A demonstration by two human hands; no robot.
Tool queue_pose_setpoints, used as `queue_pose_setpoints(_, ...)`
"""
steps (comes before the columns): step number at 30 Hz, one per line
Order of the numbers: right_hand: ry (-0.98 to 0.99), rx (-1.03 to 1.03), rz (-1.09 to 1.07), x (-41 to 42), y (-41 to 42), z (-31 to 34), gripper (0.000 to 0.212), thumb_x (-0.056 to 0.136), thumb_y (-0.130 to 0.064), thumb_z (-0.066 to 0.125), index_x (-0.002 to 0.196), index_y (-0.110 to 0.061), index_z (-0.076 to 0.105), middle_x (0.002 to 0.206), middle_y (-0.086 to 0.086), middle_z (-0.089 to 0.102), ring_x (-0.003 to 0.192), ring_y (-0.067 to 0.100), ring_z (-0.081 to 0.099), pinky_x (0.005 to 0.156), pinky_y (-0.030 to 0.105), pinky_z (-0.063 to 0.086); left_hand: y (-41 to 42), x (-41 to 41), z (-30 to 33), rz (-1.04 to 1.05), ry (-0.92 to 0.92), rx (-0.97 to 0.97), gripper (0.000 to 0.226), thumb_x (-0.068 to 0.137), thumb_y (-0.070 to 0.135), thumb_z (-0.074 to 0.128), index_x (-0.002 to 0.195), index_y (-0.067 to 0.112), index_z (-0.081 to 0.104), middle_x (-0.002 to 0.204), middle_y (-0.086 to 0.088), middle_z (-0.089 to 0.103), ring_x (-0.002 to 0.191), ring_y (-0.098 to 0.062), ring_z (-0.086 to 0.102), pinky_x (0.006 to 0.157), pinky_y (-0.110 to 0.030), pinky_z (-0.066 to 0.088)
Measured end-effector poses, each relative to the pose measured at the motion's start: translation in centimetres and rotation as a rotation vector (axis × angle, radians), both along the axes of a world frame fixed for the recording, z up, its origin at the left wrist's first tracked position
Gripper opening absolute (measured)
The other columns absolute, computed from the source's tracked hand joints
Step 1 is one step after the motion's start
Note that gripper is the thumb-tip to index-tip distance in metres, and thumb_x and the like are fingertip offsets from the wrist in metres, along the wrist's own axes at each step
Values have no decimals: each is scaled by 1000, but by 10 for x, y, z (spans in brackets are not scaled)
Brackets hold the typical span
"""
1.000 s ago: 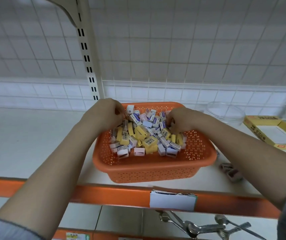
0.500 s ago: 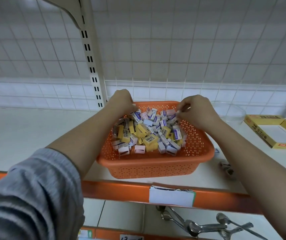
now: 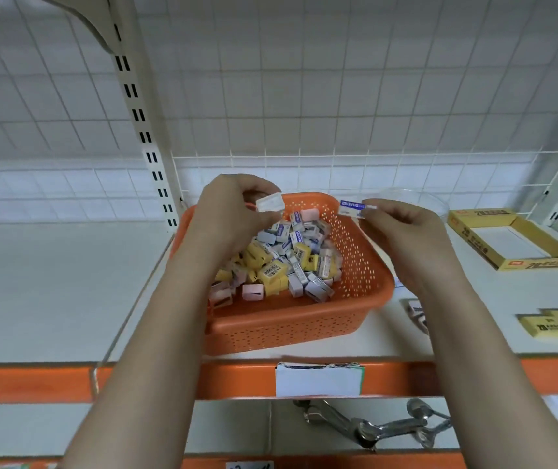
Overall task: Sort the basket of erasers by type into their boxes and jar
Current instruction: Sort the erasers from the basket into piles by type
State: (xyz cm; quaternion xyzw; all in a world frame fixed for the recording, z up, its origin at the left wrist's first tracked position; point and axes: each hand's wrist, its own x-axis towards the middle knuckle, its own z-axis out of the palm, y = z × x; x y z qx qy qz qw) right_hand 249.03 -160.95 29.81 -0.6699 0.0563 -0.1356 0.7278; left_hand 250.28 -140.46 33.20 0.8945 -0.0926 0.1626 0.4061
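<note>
Left hand pinches a pale eraser, maybe white, over the basket's back-left corner; right hand pinches a blue-sleeved eraser above its back-right rim.

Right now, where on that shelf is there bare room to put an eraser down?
Wide bare shelf lies left of the orange basket. A narrower strip runs between basket and yellow box. It is crowded right of the basket, near the loose yellow erasers.

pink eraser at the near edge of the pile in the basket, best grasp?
Pinch the pink eraser across its two short sides, coming straight down from above. It lies flat at the near edge of the pile with its top exposed. The orange basket wall blocks a frontal approach, and yellow erasers crowd its right side.
</note>
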Motion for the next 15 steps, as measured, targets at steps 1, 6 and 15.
queue_pose_setpoints(1,-8,48,-20,-7,-7,-2,10,87,-7,63,87,-14,70,79,3,71,74,13,68,71,22,57,-5,-5,-2,-18,-20,-5,23,75,14,76,95,23,69,86,13,65,79,2,60,67,-7,47)
queue_pose_setpoints(6,-18,101,-214,-42,-52,-15,11,92,-14,59,85,-17,68,69,-5,68,57,4,61,56,15,50,-39,-28,-13,-83,-74,-6,13,85,23,67,92,32,62,79,28,54,75,10,54,63,1,38)
queue_pose_setpoints(15,-17,4,-305,-68,-136,-33,17,92,-8,55,83,-15,68,67,2,62,54,4,57,61,16,53,-150,-70,-56,-304,-118,121,36,91,27,58,127,24,58,124,6,60,102,2,49,86,-1,25)
